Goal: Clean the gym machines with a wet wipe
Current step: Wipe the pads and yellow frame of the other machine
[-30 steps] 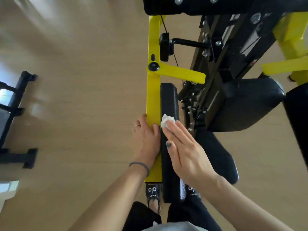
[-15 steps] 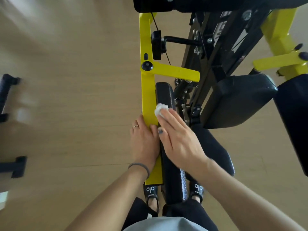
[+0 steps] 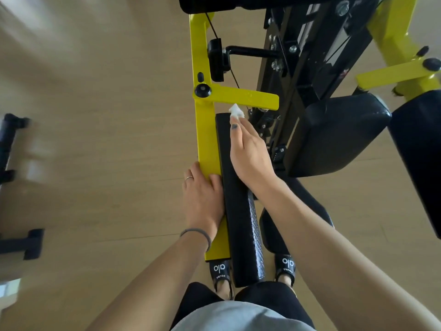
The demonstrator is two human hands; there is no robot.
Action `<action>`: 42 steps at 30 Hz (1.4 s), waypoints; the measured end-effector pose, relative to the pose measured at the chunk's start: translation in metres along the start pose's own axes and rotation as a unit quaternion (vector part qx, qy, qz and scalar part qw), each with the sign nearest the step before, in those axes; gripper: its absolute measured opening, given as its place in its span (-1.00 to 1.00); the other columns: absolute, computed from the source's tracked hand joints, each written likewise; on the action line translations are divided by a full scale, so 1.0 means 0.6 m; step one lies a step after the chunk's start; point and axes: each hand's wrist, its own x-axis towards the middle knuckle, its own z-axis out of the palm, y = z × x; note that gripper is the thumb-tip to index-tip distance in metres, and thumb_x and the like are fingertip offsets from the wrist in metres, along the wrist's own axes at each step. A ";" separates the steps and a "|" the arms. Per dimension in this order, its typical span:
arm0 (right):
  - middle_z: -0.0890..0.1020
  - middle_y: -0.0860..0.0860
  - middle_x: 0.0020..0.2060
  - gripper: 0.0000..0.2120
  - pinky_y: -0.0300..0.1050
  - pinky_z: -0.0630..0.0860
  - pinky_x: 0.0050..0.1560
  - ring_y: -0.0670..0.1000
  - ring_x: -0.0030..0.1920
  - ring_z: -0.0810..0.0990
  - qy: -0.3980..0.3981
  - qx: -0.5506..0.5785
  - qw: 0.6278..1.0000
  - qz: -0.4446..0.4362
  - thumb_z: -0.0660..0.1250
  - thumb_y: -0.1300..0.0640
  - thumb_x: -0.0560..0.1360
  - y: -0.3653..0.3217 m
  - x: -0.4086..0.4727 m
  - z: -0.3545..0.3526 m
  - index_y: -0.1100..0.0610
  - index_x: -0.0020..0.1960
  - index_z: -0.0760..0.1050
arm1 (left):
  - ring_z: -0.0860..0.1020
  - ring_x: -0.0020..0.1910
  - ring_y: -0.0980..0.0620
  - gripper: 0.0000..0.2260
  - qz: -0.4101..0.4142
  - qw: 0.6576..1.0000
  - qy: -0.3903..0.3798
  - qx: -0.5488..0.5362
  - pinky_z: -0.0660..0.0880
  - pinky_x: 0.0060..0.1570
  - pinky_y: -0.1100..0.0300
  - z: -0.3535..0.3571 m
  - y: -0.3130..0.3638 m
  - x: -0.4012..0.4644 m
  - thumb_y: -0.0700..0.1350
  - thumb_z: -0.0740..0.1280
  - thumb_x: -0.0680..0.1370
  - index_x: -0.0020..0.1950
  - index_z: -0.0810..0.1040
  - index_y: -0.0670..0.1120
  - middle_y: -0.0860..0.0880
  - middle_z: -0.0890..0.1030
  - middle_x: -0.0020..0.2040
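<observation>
A long black arm pad (image 3: 241,211) runs away from me along a yellow steel bar (image 3: 205,130) of the gym machine. My right hand (image 3: 250,151) pinches a small white wet wipe (image 3: 236,111) between thumb and fingers at the pad's far end, just under a yellow cross arm (image 3: 245,97). My left hand (image 3: 202,194) rests on the yellow bar beside the pad, fingers wrapped over its edge.
A black seat pad (image 3: 338,137) and the machine's black frame with bolts and a cable (image 3: 305,56) stand to the right. Another black pad (image 3: 420,151) is at the right edge. A dark equipment base (image 3: 14,187) lies on the wooden floor at left. My sandalled feet (image 3: 220,273) stand under the pad.
My right hand slid the wipe along the black pad from its middle to its far end. The left hand stayed on the yellow bar.
</observation>
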 end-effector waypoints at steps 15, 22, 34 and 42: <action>0.53 -0.04 0.19 -0.75 -0.17 0.47 0.17 -0.16 0.12 0.54 -0.036 0.303 0.922 0.237 0.06 -0.09 0.71 0.049 -0.137 -0.016 -0.10 0.16 0.50 | 0.46 0.07 -0.21 -0.76 0.037 0.999 0.024 -0.012 0.29 -0.05 0.04 0.009 -0.010 0.005 -0.12 0.15 0.65 0.29 0.38 -0.15 -0.11 0.43 0.07; 0.44 -0.35 0.40 -0.47 -0.26 0.27 0.42 -0.35 0.41 0.36 -0.081 0.363 0.906 0.203 0.18 -0.24 0.58 0.072 -0.245 -0.025 -0.17 0.53 0.33 | 0.45 0.10 -0.23 -0.72 0.032 0.999 0.022 -0.027 0.39 0.08 -0.08 0.011 -0.011 0.007 -0.12 0.15 0.64 0.32 0.37 -0.17 -0.19 0.46 0.15; 0.20 -0.33 0.55 -0.50 -0.25 0.07 0.56 -0.36 0.53 0.11 -0.065 0.236 0.961 0.125 0.04 -0.18 0.69 0.049 -0.234 -0.022 -0.13 0.60 0.17 | 0.46 0.07 -0.25 -0.68 0.021 1.000 0.015 -0.016 0.46 0.08 -0.21 0.005 -0.004 0.002 0.03 0.09 0.58 0.24 0.37 -0.10 -0.14 0.46 0.11; 0.07 -0.20 0.61 -0.50 -0.69 -0.11 0.24 -0.32 0.54 -0.01 -0.098 0.116 0.985 0.086 -0.03 -0.07 0.73 0.051 -0.179 -0.028 -0.04 0.65 0.04 | 0.46 0.05 -0.23 -0.78 -0.002 1.000 0.015 -0.020 0.42 0.00 -0.06 0.005 0.002 0.001 -0.06 0.14 0.63 0.22 0.39 -0.11 -0.15 0.49 0.11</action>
